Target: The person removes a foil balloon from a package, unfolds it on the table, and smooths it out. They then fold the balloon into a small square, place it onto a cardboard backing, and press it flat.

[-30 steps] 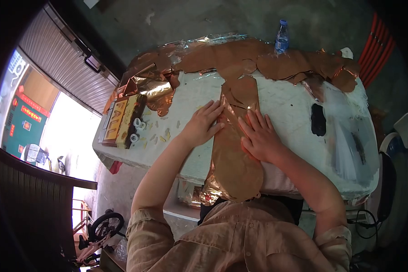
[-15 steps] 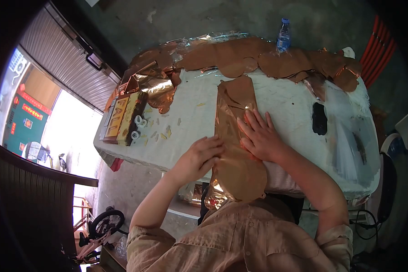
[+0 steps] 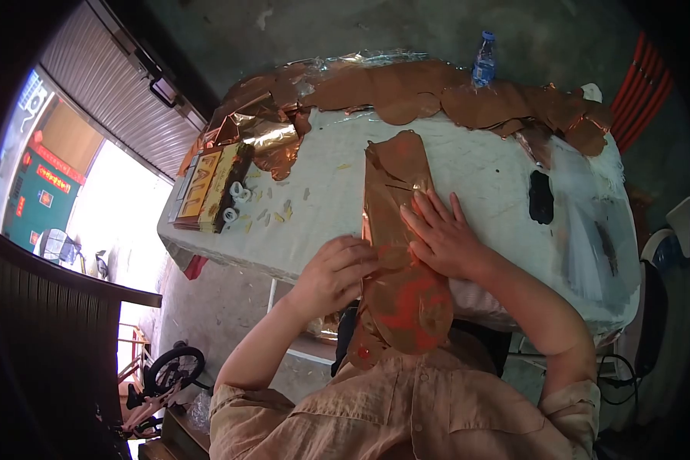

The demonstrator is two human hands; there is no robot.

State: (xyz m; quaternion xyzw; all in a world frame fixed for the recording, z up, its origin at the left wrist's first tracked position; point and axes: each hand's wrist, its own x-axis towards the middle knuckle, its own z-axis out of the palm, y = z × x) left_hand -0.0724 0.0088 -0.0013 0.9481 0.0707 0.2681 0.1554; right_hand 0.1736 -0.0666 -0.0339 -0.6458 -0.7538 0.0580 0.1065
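A long copper-coloured foil piece (image 3: 397, 207) lies across the table's front edge, its rounded lower end hanging near the shirt, with red patches showing on it. At its left edge is my left hand (image 3: 336, 272), fingers curled together against the foil; whether they pinch it is hard to make out. My right hand (image 3: 446, 236) rests flat on the foil's right side with fingers spread. More copper foil pieces (image 3: 376, 90) lie piled along the table's far edge.
On the white-covered table (image 3: 322, 169) stand a box stack (image 3: 211, 188) and white rolls (image 3: 230, 215) at left. A bottle (image 3: 484, 61) stands at the back, a black object (image 3: 540, 198) and clear plastic (image 3: 586, 253) lie right. A bicycle (image 3: 169, 376) is lower left.
The foil's lower end has shifted and now shows red patches instead of bright gold glare. My left hand has moved slightly down; my right hand has hardly moved.
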